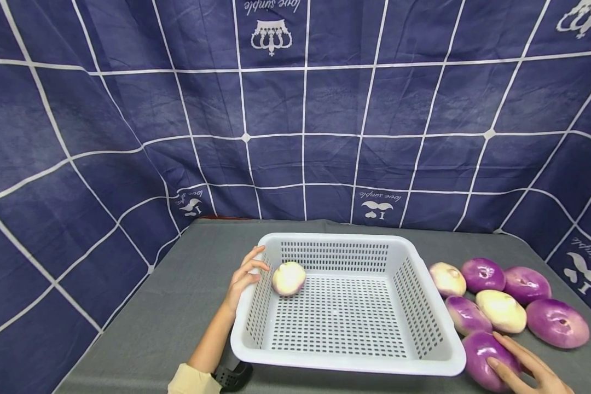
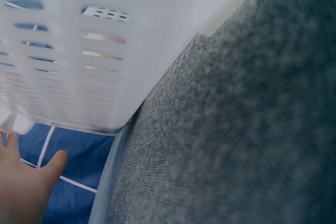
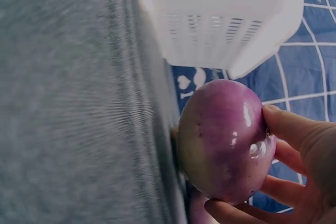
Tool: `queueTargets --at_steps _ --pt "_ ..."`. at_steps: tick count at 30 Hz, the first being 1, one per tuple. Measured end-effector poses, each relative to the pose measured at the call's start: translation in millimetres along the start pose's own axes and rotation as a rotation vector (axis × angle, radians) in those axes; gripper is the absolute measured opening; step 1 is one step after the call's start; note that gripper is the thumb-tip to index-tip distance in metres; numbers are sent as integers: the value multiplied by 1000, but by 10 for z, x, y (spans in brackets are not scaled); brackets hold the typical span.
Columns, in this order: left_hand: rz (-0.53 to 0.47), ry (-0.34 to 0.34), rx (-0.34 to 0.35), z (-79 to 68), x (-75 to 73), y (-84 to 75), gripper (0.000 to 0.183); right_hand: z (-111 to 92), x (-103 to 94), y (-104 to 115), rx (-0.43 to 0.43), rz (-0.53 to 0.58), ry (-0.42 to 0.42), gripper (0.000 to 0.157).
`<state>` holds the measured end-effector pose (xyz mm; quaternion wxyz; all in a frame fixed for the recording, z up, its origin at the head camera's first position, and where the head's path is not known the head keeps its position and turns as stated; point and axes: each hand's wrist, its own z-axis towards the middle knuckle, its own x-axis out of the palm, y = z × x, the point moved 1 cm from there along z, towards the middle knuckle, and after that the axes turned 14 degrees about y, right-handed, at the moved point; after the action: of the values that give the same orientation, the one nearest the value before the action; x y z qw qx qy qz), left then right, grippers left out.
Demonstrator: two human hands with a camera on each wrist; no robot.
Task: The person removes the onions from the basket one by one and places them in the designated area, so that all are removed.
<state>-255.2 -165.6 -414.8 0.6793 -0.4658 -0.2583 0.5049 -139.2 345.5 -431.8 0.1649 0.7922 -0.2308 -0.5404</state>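
My left hand point(image 1: 243, 282) rests on the left rim of a white plastic basket point(image 1: 352, 361), its fingers spread over the edge. From below, the left wrist view shows that hand point(image 2: 26, 182) with its thumb apart from the slotted wall. One pale turnip point(image 1: 289, 278) lies inside the basket, in the far left corner. At the basket's near right corner, my right hand point(image 1: 529, 366) grips a glossy purple turnip point(image 1: 487, 358). Thumb and fingers spread around this turnip point(image 3: 226, 142) in the right wrist view.
Beyond the held turnip, right of the basket, several purple and pale turnips point(image 1: 499, 311) lie close together on the grey cloth point(image 1: 187, 290). A blue cloth point(image 1: 335, 109) with white lines hangs at the back and sides.
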Motion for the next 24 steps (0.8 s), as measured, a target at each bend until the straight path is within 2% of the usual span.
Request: queueTargets --at_steps 1,5,7,13,14,18,19,22,24 --pt "0 -1 0 0 0 1 29 14 10 -10 1 6 15 77" --pt "-5 3 2 -1 2 -1 28 57 91 -108 -69 13 -13 72" --pt "-7 4 2 0 3 -2 27 77 131 -167 -116 14 -58 68" --pt "4 2 2 7 0 -3 28 104 181 -210 -133 42 -168 65" --pt "5 3 3 8 -1 -2 29 103 191 -201 -164 45 -203 64" --pt "0 4 -7 7 -6 5 29 99 262 -143 -390 27 -418 58" --pt "-1 3 -12 6 -7 7 28 97 270 -124 -418 20 -447 59" --pt "-6 2 -15 2 -13 16 26 88 298 -100 -392 34 -485 55" --pt "-10 4 -4 0 -18 24 24 76 304 -94 -316 49 -458 53"
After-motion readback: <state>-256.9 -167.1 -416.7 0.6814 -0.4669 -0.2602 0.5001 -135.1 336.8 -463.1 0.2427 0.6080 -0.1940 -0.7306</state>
